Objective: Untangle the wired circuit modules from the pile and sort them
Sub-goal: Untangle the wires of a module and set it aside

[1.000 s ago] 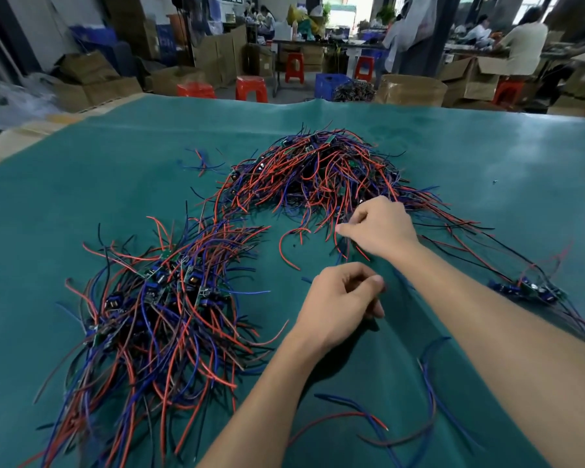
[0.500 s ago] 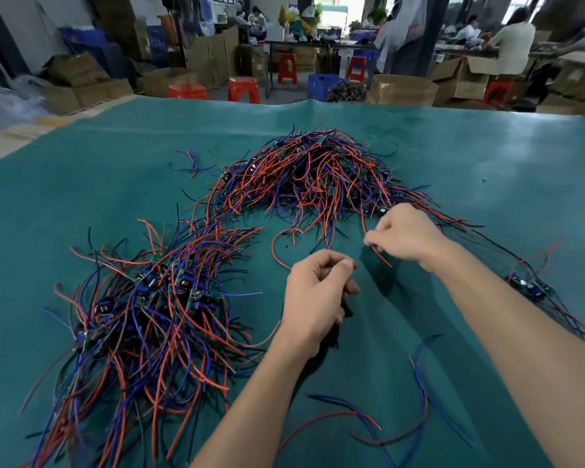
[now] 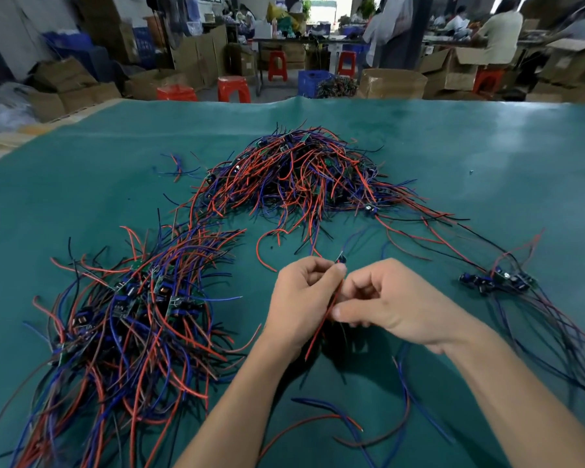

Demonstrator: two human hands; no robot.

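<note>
A tangled pile (image 3: 294,177) of red, blue and black wires with small circuit modules lies at the far middle of the green table (image 3: 81,184). A second heap of wired modules (image 3: 125,319) spreads at the left. My left hand (image 3: 301,298) pinches one small wired module (image 3: 340,259) at its fingertips, and a red wire (image 3: 321,327) hangs down from it. My right hand (image 3: 389,302) is right beside it, fingers curled, pinching that module's wires just below. Both hands are raised a little above the cloth, in the middle of the view.
A small group of modules (image 3: 497,282) with long wires lies at the right. Loose red and blue wires (image 3: 335,420) lie near the front between my arms. Beyond the table's far edge are cardboard boxes (image 3: 65,86), red stools (image 3: 233,89) and seated people.
My right hand drew back from the far pile toward me and met my left hand. Both hands now pinch one module's wires, lifted off the cloth.
</note>
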